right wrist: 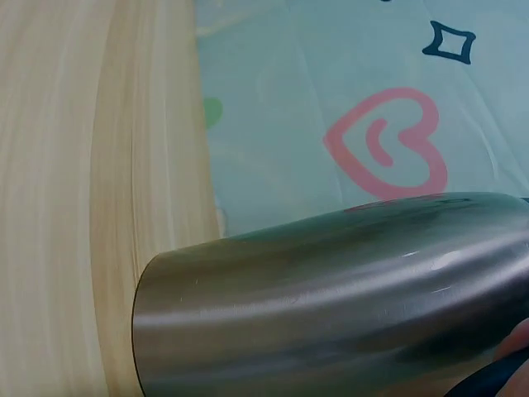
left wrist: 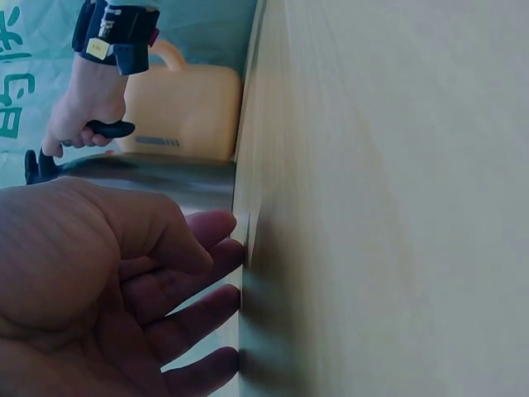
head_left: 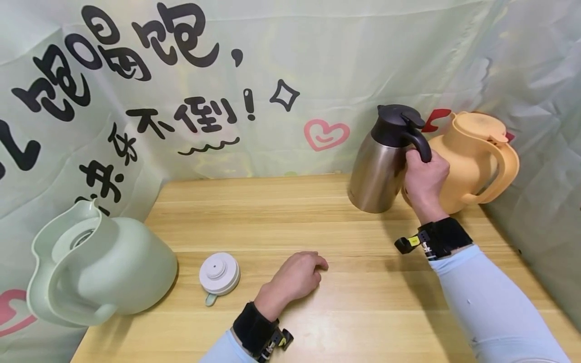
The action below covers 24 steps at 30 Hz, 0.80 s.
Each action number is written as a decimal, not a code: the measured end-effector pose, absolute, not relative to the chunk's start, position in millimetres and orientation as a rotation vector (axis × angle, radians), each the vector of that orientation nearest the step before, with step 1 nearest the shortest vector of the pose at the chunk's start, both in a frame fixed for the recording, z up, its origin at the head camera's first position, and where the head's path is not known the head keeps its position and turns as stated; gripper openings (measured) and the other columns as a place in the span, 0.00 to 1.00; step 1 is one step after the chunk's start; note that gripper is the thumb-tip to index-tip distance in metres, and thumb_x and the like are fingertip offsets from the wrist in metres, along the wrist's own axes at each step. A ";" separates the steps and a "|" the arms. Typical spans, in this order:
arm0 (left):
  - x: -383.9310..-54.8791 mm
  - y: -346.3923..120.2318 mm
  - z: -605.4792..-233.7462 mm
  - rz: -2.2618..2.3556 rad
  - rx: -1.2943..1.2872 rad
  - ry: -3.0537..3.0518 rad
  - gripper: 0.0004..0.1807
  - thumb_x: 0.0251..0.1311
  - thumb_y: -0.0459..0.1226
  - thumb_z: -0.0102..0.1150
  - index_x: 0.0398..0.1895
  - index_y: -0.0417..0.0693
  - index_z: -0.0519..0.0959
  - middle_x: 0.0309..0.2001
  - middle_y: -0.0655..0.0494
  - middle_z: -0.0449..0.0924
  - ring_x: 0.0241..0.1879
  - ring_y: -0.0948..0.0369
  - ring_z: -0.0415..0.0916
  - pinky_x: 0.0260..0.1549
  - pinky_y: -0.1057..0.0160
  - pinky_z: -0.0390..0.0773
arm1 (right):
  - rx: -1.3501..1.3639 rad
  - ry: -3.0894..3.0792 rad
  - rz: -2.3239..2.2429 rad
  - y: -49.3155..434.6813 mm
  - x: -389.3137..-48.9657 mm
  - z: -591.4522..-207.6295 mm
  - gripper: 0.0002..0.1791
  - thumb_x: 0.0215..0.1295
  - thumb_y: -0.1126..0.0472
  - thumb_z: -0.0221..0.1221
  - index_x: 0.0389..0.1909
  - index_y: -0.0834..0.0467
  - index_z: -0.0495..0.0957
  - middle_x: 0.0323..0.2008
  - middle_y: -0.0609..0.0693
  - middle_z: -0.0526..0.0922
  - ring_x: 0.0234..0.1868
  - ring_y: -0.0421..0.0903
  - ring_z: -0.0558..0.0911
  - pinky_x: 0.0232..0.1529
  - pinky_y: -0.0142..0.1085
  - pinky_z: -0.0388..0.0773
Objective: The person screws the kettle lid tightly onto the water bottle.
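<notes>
At the back right of the table stands a steel thermos jug [head_left: 378, 169] with a black lid. My right hand [head_left: 426, 176] grips its black handle, fingers wrapped round it. In the right wrist view the jug's brushed body [right wrist: 331, 298] fills the lower half, with just a bit of the hand at the edge. My left hand [head_left: 297, 275] rests on the table near the middle, holding nothing, its fingers loosely bent and fingertips at the wood in the left wrist view. Left of it lies a round white stopper [head_left: 219, 272] with a small green tab.
An orange jug [head_left: 472, 161] stands close behind my right hand, beside the steel one. At the left edge is a pale green jug [head_left: 122, 267] with its top open. Printed cloth [head_left: 272, 50] hangs behind the wooden table [head_left: 254, 217] and at both sides.
</notes>
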<state>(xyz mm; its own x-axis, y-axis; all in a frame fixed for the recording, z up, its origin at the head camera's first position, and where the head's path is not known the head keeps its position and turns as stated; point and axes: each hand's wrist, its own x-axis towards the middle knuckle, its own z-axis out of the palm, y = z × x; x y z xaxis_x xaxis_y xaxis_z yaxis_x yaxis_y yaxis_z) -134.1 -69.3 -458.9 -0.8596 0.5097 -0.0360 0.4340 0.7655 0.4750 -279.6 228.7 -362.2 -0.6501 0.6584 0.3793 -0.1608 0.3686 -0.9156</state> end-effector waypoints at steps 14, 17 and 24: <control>-136.0 -70.3 -461.6 0.727 0.758 2.775 0.15 0.68 0.30 0.58 0.51 0.53 0.89 0.56 0.58 0.88 0.69 0.56 0.76 0.68 0.57 0.74 | -0.447 -1.835 1.388 229.2 -278.7 -358.5 0.21 0.64 0.56 0.62 0.12 0.51 0.71 0.10 0.33 0.61 0.21 0.41 0.62 0.27 0.33 0.53; -136.0 -70.6 -460.8 0.727 0.767 2.774 0.16 0.67 0.30 0.57 0.51 0.52 0.89 0.56 0.59 0.88 0.69 0.56 0.77 0.68 0.58 0.75 | -0.444 -1.834 1.392 231.7 -279.3 -360.6 0.22 0.64 0.53 0.62 0.12 0.53 0.71 0.11 0.36 0.61 0.21 0.43 0.62 0.27 0.34 0.52; -136.7 -71.9 -460.3 0.715 0.755 2.776 0.15 0.68 0.30 0.58 0.51 0.53 0.89 0.57 0.58 0.88 0.68 0.57 0.77 0.68 0.58 0.75 | -0.421 -1.856 1.383 232.3 -277.8 -359.4 0.21 0.64 0.52 0.61 0.13 0.56 0.72 0.13 0.39 0.62 0.21 0.44 0.63 0.26 0.35 0.53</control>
